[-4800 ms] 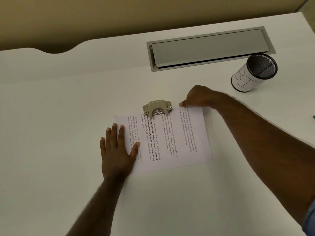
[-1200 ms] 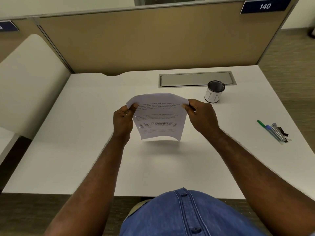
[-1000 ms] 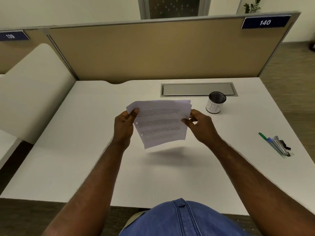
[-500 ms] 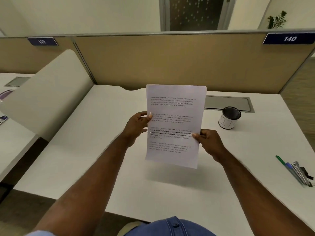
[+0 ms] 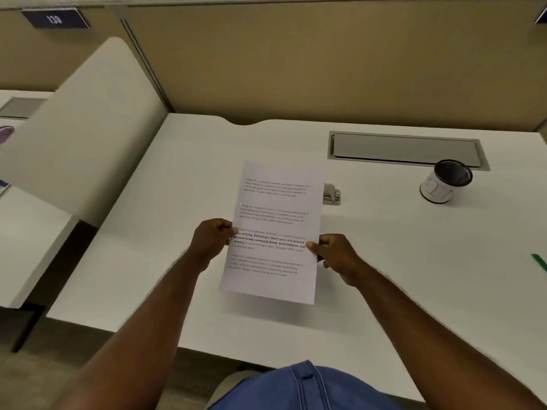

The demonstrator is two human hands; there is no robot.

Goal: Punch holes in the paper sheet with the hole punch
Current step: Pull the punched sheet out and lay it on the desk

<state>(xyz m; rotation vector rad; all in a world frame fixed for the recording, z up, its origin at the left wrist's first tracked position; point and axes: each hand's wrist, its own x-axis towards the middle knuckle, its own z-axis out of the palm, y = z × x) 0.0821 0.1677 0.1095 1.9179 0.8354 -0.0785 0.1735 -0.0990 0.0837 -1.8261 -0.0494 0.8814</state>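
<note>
1. Our left hand (image 5: 211, 241) pinches the left long edge of the white printed paper sheet (image 5: 275, 232), thumb on the printed face, other fingers curled behind it.
2. Our right hand (image 5: 334, 255) pinches the right long edge at about the same height, thumb tip on the front, so both hands are closed on the sheet.
3. The sheet is held up off the white desk (image 5: 414, 261), in portrait, long axis running away from us, and its shadow falls on the desk below its near edge.
4. A small dark mark shows at the left margin by the left thumb. It may be a punched hole, but we cannot tell at this size.
5. The small silver metal hole punch (image 5: 331, 194) sits on the desk beyond the sheet, with only its right end peeking out past the sheet's upper right edge and the rest hidden behind the paper.
6. Key relation: the punch lies ahead of both hands and slightly right, so the right hand is nearer to it.
7. Our guess is that punching is done and this is an inspection. If more holes are wanted, the sheet would have to go back down with an edge fed into the punch.
8. Farther out, a black mesh cup with a white paper label (image 5: 444, 182) stands at right, near a grey recessed cable tray (image 5: 405, 149), and a green pen (image 5: 540, 261) lies at the far right edge.
</note>
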